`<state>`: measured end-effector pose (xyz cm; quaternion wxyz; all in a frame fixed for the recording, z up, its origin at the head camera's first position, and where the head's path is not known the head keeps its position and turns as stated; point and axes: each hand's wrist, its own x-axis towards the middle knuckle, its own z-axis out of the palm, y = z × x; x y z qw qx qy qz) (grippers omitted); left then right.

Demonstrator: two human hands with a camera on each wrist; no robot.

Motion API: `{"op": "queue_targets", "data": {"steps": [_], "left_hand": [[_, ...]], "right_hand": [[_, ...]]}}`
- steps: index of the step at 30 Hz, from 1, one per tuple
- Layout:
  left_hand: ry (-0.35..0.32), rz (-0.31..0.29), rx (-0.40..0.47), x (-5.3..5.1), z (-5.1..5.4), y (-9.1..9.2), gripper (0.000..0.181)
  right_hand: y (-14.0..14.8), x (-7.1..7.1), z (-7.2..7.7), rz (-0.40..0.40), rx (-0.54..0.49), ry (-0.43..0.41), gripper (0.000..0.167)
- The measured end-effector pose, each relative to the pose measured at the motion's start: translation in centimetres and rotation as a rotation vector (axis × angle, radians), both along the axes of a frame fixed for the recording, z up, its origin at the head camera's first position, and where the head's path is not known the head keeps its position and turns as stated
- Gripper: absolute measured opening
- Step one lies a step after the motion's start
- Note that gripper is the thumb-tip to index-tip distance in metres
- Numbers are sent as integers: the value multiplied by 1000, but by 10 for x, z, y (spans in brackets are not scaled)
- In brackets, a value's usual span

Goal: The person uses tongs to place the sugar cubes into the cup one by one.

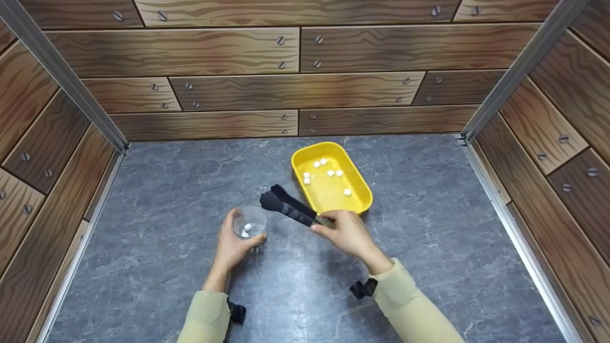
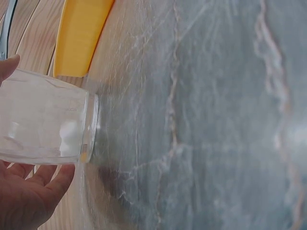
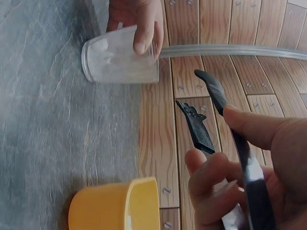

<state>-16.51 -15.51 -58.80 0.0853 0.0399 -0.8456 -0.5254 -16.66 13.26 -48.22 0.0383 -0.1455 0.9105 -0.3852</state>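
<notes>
My left hand [image 1: 232,243] grips a clear plastic cup [image 1: 258,216] round its sides. A few white cubes [image 1: 248,227] lie at the bottom of the cup. In my right hand [image 1: 350,234] is a pair of black tongs [image 1: 298,215], held between thumb and fingers, with the tips pointing left towards the cup. The right wrist view shows the tong arms [image 3: 218,93] spread apart, with nothing between their tips. Beyond the right hand stands a yellow tray [image 1: 366,194], with several white cubes [image 1: 330,173] scattered over its floor.
Grey marbled floor [image 1: 157,214] lies under everything. Wood-patterned panels [image 1: 233,90] close off the back and both sides, with metal rails [image 1: 517,243] along the edges. A dark wrist device [image 1: 363,288] sits at the right cuff, another [image 1: 237,312] at the left.
</notes>
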Motion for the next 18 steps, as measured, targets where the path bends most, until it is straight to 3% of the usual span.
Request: {"op": "queue_targets", "data": {"steps": [9, 18], "left_hand": [[-17, 12, -8, 1, 1, 1, 95], [-11, 13, -8, 0, -1, 1, 95]], "right_hand": [[18, -4, -5, -67, 18, 45, 22], [38, -9, -3, -148, 46, 11, 31]]}}
